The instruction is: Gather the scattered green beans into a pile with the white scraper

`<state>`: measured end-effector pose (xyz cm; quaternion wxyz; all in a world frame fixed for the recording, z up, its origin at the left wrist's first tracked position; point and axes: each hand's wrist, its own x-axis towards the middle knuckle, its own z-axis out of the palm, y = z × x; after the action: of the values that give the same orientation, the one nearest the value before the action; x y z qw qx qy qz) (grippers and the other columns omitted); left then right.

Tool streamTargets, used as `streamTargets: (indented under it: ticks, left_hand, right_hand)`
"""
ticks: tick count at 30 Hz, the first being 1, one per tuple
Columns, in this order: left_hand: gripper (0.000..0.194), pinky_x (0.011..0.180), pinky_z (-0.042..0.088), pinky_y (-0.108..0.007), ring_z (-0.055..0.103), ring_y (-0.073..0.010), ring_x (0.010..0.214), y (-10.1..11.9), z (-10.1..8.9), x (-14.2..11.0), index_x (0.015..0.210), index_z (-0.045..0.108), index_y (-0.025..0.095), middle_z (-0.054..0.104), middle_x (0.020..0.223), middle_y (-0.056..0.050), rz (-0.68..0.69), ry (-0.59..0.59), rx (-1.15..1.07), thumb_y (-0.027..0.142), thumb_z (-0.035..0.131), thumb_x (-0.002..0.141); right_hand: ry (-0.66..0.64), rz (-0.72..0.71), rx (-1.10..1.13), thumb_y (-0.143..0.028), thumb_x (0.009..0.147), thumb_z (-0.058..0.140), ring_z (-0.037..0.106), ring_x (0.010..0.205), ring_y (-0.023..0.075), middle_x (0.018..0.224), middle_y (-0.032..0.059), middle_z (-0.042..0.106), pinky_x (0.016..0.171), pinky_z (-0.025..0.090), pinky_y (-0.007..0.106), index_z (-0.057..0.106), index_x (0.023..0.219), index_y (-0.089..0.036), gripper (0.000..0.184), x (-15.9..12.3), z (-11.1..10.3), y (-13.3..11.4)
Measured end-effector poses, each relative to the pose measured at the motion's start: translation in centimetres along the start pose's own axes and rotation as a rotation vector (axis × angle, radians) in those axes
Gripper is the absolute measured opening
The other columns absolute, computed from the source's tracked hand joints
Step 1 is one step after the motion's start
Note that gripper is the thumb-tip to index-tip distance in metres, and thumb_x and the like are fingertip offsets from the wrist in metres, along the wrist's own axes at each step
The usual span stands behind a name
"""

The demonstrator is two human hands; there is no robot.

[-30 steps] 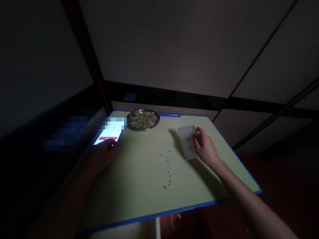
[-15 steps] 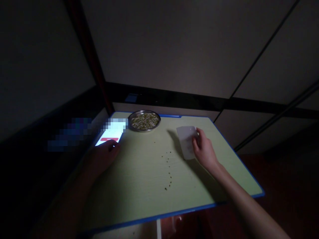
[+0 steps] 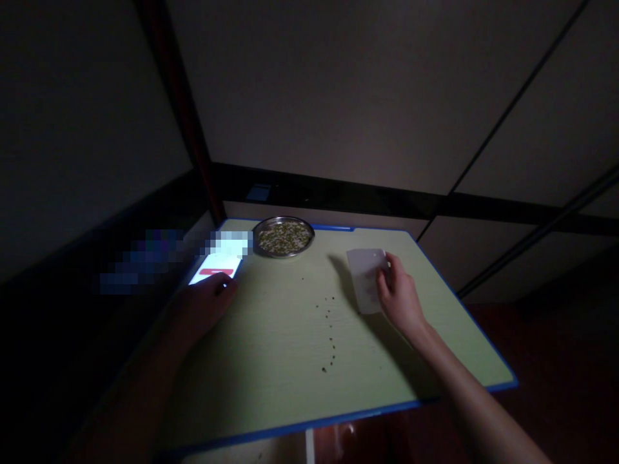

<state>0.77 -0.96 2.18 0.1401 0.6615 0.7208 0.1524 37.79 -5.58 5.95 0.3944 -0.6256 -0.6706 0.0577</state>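
Note:
My left hand [image 3: 213, 301], in deep shadow, is closed around the lower end of a lit phone [image 3: 216, 263] by the table's left edge. Its fingers are curled, and part of the grip is hidden in the dark. A thin white card [image 3: 363, 281] is pinched by its right edge in my right hand [image 3: 400, 293], tilted over the table. Left of the card, several small dark beans or seeds [image 3: 331, 339] lie in a loose line. Further back stands a round metal plate [image 3: 309, 247] with many small green and pale bits spread inside.
The pale green table [image 3: 271, 361] has a blue rim [image 3: 367, 411]. Behind it rise light panels [image 3: 314, 96] with a dark band [image 3: 348, 194]. A dark red surface [image 3: 348, 441] shows below the front edge. The room is dim.
The whole view has shifted slightly, so everything sits a little further right and lower. Both hands keep nearly the same pose, the card still in the right one.

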Motion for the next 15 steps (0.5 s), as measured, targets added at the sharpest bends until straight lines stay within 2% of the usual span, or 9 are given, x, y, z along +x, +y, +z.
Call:
streamTargets:
  ticks: [4,8,15]
  left_hand:
    - [0.04,0.069,0.042,-0.028,0.063,-0.0205,0.082,-0.32,0.23,0.27,0.095,0.063,0.023,0.069,0.095,-0.007,-0.009,-0.012,0.001,0.052,0.037,0.089]
    - [0.041,0.069,0.042,-0.027,0.062,-0.0193,0.079,-0.27,0.32,0.25,0.095,0.064,0.023,0.07,0.093,-0.006,0.0,-0.005,-0.006,0.052,0.035,0.089]
    - [0.04,0.07,0.042,-0.027,0.063,-0.0201,0.082,-0.05,0.05,0.12,0.096,0.064,0.023,0.07,0.096,-0.006,-0.014,-0.001,-0.025,0.052,0.037,0.088]
  right_hand:
    - [0.017,-0.016,0.08,-0.033,0.092,0.041,0.065,0.073,0.0224,0.092,0.0129,0.071,0.065,0.048,0.031,0.048,0.126,-0.016,0.039,0.23,0.4,-0.62]
    - [0.076,0.006,0.093,-0.034,0.092,0.042,0.066,0.072,0.0224,0.09,0.012,0.071,0.063,0.048,0.031,0.048,0.126,-0.016,0.039,0.32,-0.08,-0.07]
    - [0.045,0.025,0.127,-0.034,0.092,0.042,0.066,0.073,0.0216,0.09,0.0117,0.071,0.062,0.048,0.029,0.049,0.125,-0.015,0.038,-0.62,0.37,-0.09]
